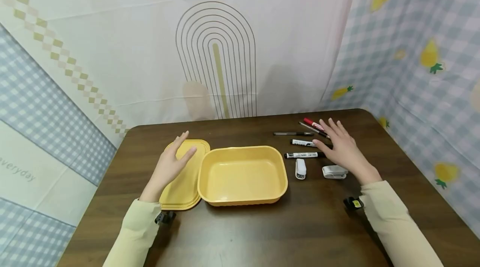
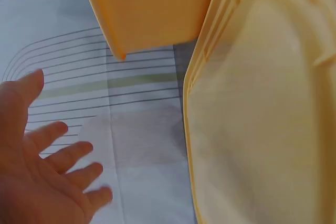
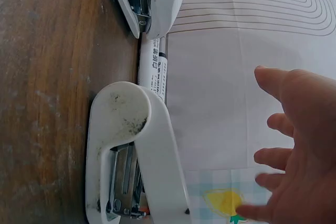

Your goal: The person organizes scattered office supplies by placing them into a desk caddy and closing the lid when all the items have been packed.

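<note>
My left hand (image 1: 169, 166) hovers with spread fingers over a yellow lid (image 1: 180, 194), holding nothing. Right beside that lid is a yellow plastic box (image 1: 240, 198), its open top up and nothing inside. On the right, my right hand (image 1: 346, 150) is raised with its fingers apart, above several markers and pens. A white stapler (image 1: 335, 172) lies just below this hand, and a smaller-looking white stapler (image 1: 300, 169) is left of it. In the right wrist view the hand (image 3: 304, 145) is apart from both staplers.
Two black-and-white markers, one of them the nearer marker (image 1: 303, 155), lie behind the staplers. Farther back are a dark pen (image 1: 292, 133), another pen (image 1: 313, 128) and a red marker (image 1: 312, 123). A patterned cloth (image 1: 150, 50) hangs behind the brown table (image 1: 255, 233).
</note>
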Demonstrator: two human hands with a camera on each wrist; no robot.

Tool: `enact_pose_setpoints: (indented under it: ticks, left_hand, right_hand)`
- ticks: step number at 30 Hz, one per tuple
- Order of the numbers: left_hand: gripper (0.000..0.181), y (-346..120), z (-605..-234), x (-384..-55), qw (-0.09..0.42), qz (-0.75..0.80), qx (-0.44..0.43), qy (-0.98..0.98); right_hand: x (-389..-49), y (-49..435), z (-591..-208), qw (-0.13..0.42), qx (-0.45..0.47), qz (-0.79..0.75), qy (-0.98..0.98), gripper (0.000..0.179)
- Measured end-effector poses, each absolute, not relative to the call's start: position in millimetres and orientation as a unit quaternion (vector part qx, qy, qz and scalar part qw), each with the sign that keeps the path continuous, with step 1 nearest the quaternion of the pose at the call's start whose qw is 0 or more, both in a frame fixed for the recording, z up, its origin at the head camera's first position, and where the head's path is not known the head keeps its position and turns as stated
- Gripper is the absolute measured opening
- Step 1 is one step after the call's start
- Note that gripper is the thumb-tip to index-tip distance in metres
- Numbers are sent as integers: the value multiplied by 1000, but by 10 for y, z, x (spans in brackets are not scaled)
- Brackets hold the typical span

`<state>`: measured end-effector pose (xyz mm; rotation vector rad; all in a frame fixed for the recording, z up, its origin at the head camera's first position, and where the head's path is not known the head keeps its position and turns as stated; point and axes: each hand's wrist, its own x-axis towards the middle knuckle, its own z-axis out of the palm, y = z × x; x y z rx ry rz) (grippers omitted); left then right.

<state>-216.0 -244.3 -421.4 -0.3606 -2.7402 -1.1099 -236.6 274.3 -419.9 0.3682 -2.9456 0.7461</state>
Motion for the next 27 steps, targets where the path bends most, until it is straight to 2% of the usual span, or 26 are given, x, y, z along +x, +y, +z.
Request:
enact_pose_setpoints:
  ticks: [12, 21, 27]
  left_hand:
    - [76, -2459, -4373, -1912, -1, -445, -179, -877]
    - [99, -2517, -4486, -1823, -77, -429, -234, -869]
    - [111, -2507, -4489, -1805, -94, -410, -272, -865]
  right_hand:
    - [-2286, 2779, -4228, 34, 142, 255, -956, 78]
    - [-2283, 2744, -4265, 36, 167, 261, -950, 72]
    - [-2293, 2726, -4270, 24, 173, 261, -950, 73]
